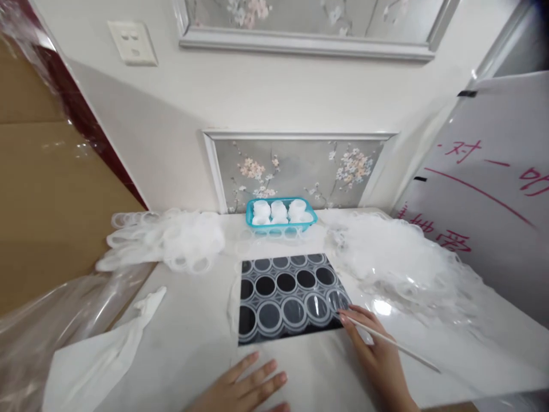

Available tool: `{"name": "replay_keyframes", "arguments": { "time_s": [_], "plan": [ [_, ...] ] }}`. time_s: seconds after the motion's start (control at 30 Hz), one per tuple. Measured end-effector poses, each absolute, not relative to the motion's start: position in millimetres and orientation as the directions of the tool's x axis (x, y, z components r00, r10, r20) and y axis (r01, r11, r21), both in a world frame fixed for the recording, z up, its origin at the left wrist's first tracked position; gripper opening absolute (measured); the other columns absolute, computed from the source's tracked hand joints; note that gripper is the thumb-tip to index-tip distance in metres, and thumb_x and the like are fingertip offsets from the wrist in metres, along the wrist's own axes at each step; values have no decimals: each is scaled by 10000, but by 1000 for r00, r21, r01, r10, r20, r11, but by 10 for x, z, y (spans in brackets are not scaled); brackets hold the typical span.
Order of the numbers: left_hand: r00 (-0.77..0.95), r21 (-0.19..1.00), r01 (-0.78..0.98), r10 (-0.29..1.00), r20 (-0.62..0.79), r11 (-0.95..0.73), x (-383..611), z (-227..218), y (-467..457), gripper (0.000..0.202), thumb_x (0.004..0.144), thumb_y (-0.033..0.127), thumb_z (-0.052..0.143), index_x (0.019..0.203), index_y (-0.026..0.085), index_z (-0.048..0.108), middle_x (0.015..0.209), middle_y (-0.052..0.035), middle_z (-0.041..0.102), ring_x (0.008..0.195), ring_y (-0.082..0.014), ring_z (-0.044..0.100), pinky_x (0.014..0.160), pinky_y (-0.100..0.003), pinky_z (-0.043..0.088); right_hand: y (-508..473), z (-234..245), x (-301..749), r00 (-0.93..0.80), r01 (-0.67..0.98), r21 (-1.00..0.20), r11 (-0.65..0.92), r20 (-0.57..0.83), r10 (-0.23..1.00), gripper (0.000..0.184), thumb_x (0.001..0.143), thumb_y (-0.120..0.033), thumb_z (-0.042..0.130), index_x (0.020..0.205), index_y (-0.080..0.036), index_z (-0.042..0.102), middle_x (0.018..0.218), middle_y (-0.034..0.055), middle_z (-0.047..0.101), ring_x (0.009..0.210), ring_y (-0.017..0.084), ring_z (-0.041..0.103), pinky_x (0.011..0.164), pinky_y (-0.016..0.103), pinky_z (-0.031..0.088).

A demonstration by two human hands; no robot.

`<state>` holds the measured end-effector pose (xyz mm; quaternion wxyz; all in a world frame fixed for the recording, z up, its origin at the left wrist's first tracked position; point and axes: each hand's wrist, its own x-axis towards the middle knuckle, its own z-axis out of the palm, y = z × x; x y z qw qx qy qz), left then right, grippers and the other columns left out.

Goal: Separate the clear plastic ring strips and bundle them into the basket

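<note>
On the white table lies a black sheet (286, 281) with rows of pale rings on it, some circles glossy as if under clear film. My right hand (372, 348) is at the sheet's lower right corner, its fingers pinched round a thin white stick (397, 343) with a dark tip. That tip meets the sheet near the corner; whether it is a brush or a pick I cannot tell. Below the sheet's front edge, my left hand (246, 389) rests on the table with spread fingers, holding nothing.
A teal tray (282, 228) of stacked white rings stands against the wall. Heaps of translucent ring sheets lie left (171, 237) and right (398, 257). White crumpled paper (103, 355) lies at left, beside plastic-wrapped cardboard (55, 200). A whiteboard (493, 154) with red writing leans at right.
</note>
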<state>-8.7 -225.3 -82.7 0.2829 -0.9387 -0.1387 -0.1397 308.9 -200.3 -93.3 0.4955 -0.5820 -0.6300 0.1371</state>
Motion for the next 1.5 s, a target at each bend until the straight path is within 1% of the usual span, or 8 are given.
{"name": "replay_keyframes", "arguments": {
  "time_s": [0.13,0.27,0.47,0.67,1.17,1.27,1.4,1.5],
  "plan": [
    [887,-88,400,361,289,-912,-64,-780,-2401,479,917,505,409,1297,233,512,1325,-14,569,1275,-202,460,1077,-375,358,-2186,-871,2645,-13,500,-783,372,422,907,175,835,-322,571,923,-389,708,914,7,740,1001,313,645,837,524,557],
    [811,62,499,491,318,-864,-83,-810,-2427,428,934,426,432,1281,190,514,1222,-67,633,1127,-231,543,975,-379,396,-2278,-814,2243,-184,405,-780,477,441,878,195,851,-291,565,973,-363,699,918,-2,739,972,272,653,854,469,544],
    [676,155,679,694,250,-717,-42,-833,-2386,633,836,654,454,1193,142,559,1264,-119,581,1062,-272,497,901,-403,399,-1900,-766,2001,-370,415,-761,499,360,857,176,864,-317,552,884,-244,711,902,32,742,888,241,679,829,396,523],
    [680,141,708,722,127,-692,13,-791,-2365,766,773,767,401,1224,161,527,1432,-85,437,1113,-295,432,958,-423,333,-1597,-875,2016,-369,423,-821,382,229,901,181,843,-289,568,811,-177,706,835,47,740,781,204,678,715,300,504],
    [650,182,734,754,91,-655,68,-807,-2299,808,715,798,451,1211,164,512,1421,-106,432,1124,-290,438,951,-407,341,-1631,-927,2043,-368,426,-807,410,259,893,137,847,-233,572,821,-202,703,860,35,745,809,202,686,721,304,506],
    [650,189,730,752,105,-657,76,-817,-2297,819,701,800,469,1221,170,506,1400,-107,450,1101,-290,447,941,-412,349,-1659,-931,2055,-410,474,-723,502,323,853,152,863,-223,552,851,-206,702,887,33,744,848,206,675,756,321,507],
    [656,215,709,740,148,-671,81,-820,-2273,899,636,842,482,1212,153,518,1344,-118,499,1074,-292,465,939,-411,353,-1755,-947,2053,-514,586,-434,684,453,728,209,902,-219,498,909,-220,707,987,37,740,1160,264,550,953,428,412],
    [659,249,700,739,137,-670,69,-786,-2228,889,615,847,499,1168,153,547,1294,-107,546,1018,-283,492,902,-405,376,-1745,-906,2035,-619,627,-246,739,420,664,219,881,-163,500,923,-234,703,922,32,750,1240,263,483,1017,449,333]
  ]
}}
